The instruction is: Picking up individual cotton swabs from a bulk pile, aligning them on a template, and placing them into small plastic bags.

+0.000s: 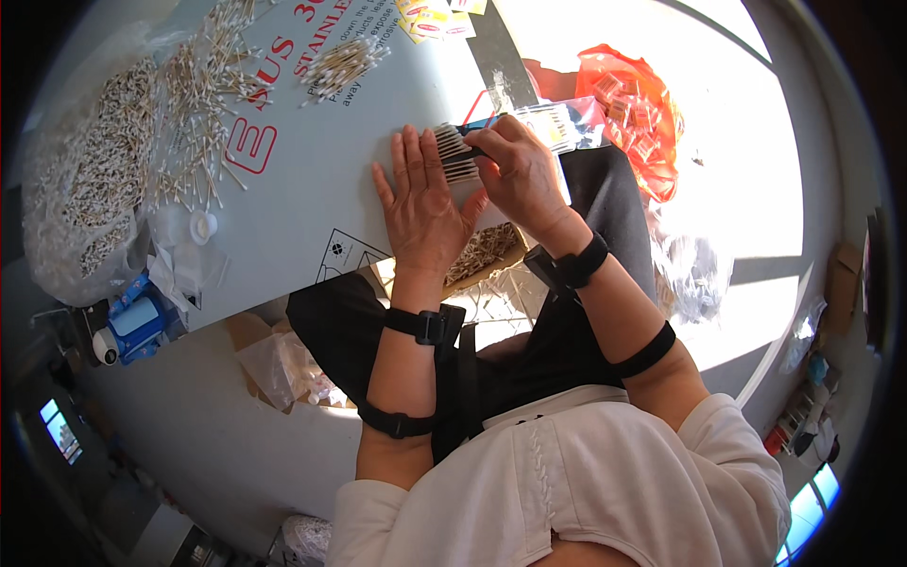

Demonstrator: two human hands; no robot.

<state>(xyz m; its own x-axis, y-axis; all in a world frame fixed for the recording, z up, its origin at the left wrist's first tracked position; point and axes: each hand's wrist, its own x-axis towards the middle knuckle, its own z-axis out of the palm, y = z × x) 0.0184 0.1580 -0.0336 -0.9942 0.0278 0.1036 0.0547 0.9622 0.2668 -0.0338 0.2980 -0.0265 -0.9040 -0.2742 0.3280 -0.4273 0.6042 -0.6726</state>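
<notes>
Cotton swabs point(457, 172) lie side by side in a row near the table's right edge. My left hand point(421, 203) rests flat beside their left end, its fingers stretched out. My right hand point(518, 170) is closed in a pinch over the row, on a narrow dark strip point(463, 154) that crosses the swabs. Its fingers hide most of the strip, so its kind cannot be made out. Just beyond the right hand, more swabs point(548, 126) lie in clear packaging.
Loose swabs point(345, 71) form a small pile on the grey table point(312, 194). A large clear bag point(99, 180) of swabs stands at the left. Below the table edge is a box of swabs point(487, 253). An orange bag point(652, 142) with small packs sits at the right.
</notes>
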